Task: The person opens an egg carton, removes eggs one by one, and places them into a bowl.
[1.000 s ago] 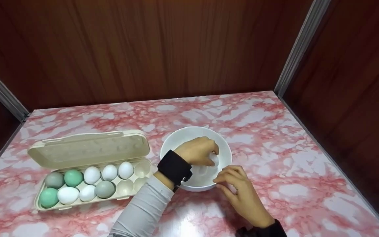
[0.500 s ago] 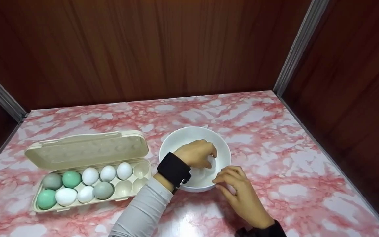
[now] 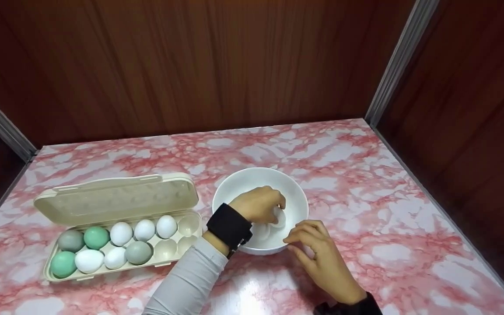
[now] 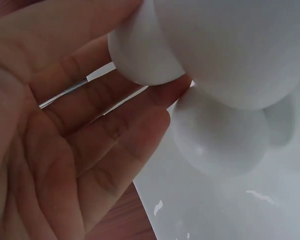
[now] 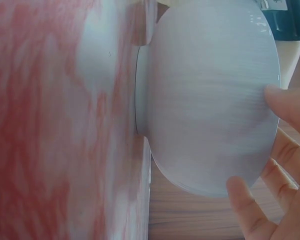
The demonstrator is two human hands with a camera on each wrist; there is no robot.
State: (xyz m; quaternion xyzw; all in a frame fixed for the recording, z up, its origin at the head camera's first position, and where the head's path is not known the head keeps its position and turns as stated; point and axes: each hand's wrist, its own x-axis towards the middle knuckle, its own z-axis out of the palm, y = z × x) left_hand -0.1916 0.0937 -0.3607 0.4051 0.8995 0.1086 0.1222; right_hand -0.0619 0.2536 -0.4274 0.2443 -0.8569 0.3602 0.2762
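In the head view my left hand [image 3: 258,203] reaches into a white bowl [image 3: 234,183] and holds a white egg [image 3: 281,218] between thumb and fingers. Close up in the left wrist view, the held egg [image 4: 142,47] touches or overlaps another white egg [image 4: 235,45], with a further white egg [image 4: 220,137] lying lower in the bowl. At the near right side of the bowl, my right hand [image 3: 317,258] grips the rim. In the right wrist view its thumb [image 5: 277,97] is at the rim and one fingertip lies against the outer wall.
An egg carton [image 3: 116,201] with its lid up stands left of the bowl, holding several white, green and grey eggs. Some hollows at its right end hold no egg. Wooden panels [image 3: 217,65] rise behind and beside the marbled table [image 3: 365,183].
My left hand has shifted slightly down and left inside the bowl with the egg. The right hand stays at the rim.
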